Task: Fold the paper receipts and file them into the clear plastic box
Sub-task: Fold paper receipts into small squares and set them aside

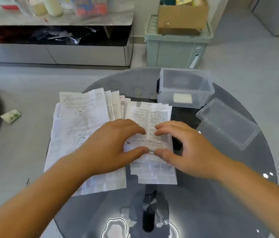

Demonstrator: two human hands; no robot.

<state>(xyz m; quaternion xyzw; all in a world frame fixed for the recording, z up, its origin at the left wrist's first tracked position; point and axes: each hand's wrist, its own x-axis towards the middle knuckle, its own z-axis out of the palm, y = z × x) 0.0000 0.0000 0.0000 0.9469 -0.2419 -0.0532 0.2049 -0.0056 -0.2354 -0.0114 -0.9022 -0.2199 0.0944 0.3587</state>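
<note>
A left hand (116,141) and right hand (181,143) each pinched the top receipt (159,115) between curled fingertips and thumb, atop the loose receipt pile (77,121) on the glass tabletop (203,203). The clear plastic box (185,88) stood open nearby. Uneven pressure risked a crooked crease, or dragging the slips beneath.
</note>
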